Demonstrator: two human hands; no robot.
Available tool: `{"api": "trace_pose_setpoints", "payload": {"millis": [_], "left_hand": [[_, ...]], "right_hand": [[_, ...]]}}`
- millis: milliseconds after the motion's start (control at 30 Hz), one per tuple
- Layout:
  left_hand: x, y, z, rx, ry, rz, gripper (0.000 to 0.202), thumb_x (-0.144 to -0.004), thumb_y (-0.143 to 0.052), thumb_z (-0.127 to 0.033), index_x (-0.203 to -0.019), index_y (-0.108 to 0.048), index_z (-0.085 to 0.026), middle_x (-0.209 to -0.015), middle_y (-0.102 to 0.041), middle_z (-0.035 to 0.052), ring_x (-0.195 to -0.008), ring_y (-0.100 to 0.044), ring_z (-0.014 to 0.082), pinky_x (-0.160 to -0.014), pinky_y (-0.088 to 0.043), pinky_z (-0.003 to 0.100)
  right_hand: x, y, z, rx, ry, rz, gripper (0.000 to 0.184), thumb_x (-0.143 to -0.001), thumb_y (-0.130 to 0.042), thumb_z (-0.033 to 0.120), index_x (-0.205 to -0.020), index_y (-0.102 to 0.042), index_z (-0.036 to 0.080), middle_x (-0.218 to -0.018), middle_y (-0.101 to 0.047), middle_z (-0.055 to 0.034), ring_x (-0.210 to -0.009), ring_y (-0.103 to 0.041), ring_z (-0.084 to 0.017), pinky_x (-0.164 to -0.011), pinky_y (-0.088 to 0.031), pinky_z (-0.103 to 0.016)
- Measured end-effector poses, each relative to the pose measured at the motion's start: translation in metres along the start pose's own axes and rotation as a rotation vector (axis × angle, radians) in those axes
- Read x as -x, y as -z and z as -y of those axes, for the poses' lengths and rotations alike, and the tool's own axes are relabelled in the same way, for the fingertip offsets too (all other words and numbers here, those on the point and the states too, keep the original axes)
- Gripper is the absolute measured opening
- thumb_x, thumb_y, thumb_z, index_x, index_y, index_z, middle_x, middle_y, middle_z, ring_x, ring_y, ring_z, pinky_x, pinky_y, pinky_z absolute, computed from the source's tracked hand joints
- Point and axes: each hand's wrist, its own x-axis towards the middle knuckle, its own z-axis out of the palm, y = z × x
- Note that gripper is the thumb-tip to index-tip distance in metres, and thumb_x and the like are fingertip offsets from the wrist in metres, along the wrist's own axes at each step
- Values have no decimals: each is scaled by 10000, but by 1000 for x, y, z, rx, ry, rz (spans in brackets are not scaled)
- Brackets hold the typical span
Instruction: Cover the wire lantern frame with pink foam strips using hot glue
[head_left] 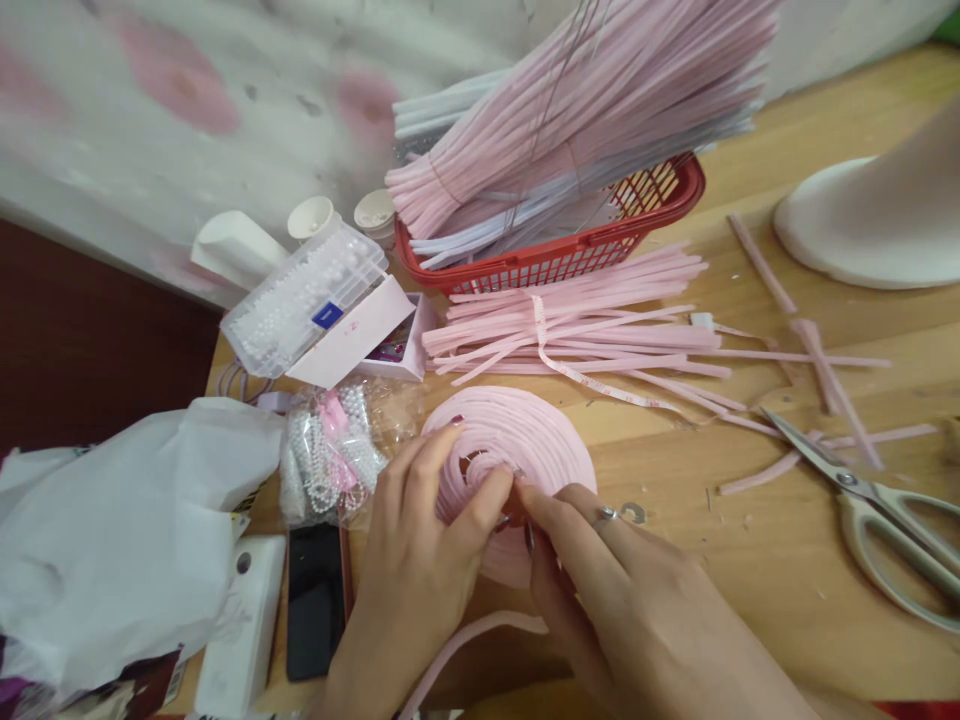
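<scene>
A round pink piece, made of fuzzy pipe cleaners wound in rings, lies before me with a small hole near its middle. My left hand grips its left side, index finger at the far edge and thumb near the centre. Beside that thumb, my right hand is closed in a pinch over the near right part of the rings; what sits between its fingertips is hidden. A loose pink pipe cleaner curves between my wrists.
Pink pipe cleaners and a tape measure lie behind. A red basket holds more bundles. Scissors rest at right, near a white stand. Bead bags, a phone and a plastic bag crowd the left.
</scene>
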Motion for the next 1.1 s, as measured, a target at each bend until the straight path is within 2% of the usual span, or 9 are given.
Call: {"api": "trace_pose_setpoints", "payload": {"millis": [233,400,567,700,833,967,1100], "left_hand": [[-4,5,-2,3,7,39,441,-948,-552,-91,-1344,-516,-280,-1469,-468,143,-1308,-470,317,-1021,-516,498],[-4,0,-3,100,87,-35,283,-1016,-507,-218,-1298,-485,-221,-1420,-520,148,-1289,-508,278,-1046,-493,464],[-5,0,-2,87,95,-55,292,-1041,-463,-291,-1317,-486,-196,-1408,-508,172,-1242,-536,292,-981,-526,470],[-5,0,-3,44,92,-50,300,-1038,-461,-280,-1326,-512,-215,-1415,-494,177,-1194,-557,301,-925,-553,473],[-3,0,-3,59,102,-45,308,-1033,-475,-271,-1333,-517,-216,-1405,-510,180,-1194,-575,313,-934,-559,502],[2,0,4,211,195,-158,257,-1032,-483,-238,-1287,-499,-211,-1375,-543,158,-1275,-567,273,-975,-569,450],[5,-3,5,208,211,-234,229,-1017,-516,-199,-1239,-556,-241,-1347,-564,118,-1202,-614,227,-965,-587,407]], "right_hand": [[-7,-1,1,20,-4,-52,333,-984,-306,53,-1151,-595,54,-745,-672,-57,-503,-627,-143,-430,-494,-242],[-6,-1,1,37,7,-59,318,-986,-316,65,-1128,-599,55,-723,-663,-56,-483,-618,-150,-414,-496,-247],[1,-4,2,48,-6,-43,323,-982,-336,67,-1175,-593,40,-737,-676,-71,-511,-651,-176,-433,-525,-266],[1,-6,2,56,5,-40,339,-986,-330,71,-1208,-581,21,-733,-671,-68,-494,-651,-192,-418,-529,-295],[1,-7,2,27,-10,-23,321,-1005,-347,101,-1212,-583,36,-763,-688,-75,-510,-663,-190,-437,-544,-297],[4,-7,0,-32,-35,-14,299,-1028,-386,137,-1275,-544,80,-781,-694,-48,-540,-674,-171,-464,-545,-268],[6,-6,-3,-82,-47,33,297,-1037,-412,166,-1310,-516,118,-838,-706,-47,-575,-681,-154,-483,-534,-245]]}}
